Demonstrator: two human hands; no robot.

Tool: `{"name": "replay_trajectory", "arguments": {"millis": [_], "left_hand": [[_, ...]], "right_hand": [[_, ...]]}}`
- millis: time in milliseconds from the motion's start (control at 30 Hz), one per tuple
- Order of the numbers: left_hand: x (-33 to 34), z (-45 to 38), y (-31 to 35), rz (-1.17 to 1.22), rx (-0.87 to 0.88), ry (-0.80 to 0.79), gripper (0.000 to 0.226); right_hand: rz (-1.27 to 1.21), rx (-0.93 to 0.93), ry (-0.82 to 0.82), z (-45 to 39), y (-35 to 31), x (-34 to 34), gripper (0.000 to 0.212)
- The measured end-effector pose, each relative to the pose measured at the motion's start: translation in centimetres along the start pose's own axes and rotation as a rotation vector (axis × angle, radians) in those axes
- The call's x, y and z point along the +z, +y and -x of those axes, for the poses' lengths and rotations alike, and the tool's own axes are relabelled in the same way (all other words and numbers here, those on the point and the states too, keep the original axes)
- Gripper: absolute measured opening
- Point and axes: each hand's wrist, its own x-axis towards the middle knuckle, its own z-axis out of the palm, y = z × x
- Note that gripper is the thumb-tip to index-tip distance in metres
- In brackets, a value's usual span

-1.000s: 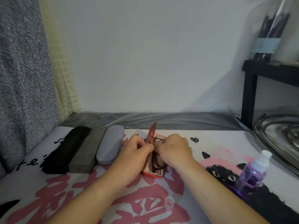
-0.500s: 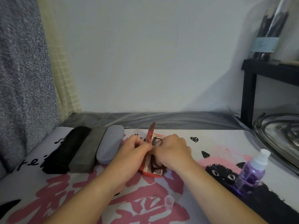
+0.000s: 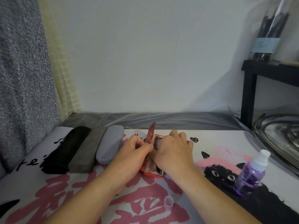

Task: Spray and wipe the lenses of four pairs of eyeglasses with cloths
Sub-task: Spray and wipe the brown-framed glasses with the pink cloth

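Both hands sit at the open red case: the left hand pinches its upright lid. The right hand curls over dark glasses inside; its exact hold is hidden.

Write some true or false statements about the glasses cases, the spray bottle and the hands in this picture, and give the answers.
1. The red case is open, lid up. True.
2. Three closed cases lie to its right. False: the black case, dark grey case and light grey case lie to its left.
3. The right hand holds the spray bottle. False: the bottle stands alone; that hand reaches into the red case.
4. The left hand is at the red case's lid. True.
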Motion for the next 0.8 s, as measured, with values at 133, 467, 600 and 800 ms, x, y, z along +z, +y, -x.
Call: {"name": "replay_trajectory", "arguments": {"millis": [133, 467, 600, 800], "left_hand": [[0.3, -0.1, 0.0, 0.023, 0.010, 0.014, 0.016], [-0.1, -0.1, -0.2, -0.036, -0.018, 0.016, 0.014], [-0.2, -0.1, 0.0, -0.030, -0.030, 0.003, 0.013], [-0.4, -0.1, -0.1, -0.030, -0.053, 0.005, 0.022]], "right_hand": [[-0.010, -0.032, 0.019, 0.5, -0.4, 0.3, 0.017], [-0.127, 0.068, -0.052, -0.2, 1.4, -1.3, 0.033], [-0.125, -0.003, -0.048, 0.4, 0.7, -0.6, 0.037], [-0.220, 0.059, -0.052, 0.2, 1.5, -1.1, 0.032]]}}
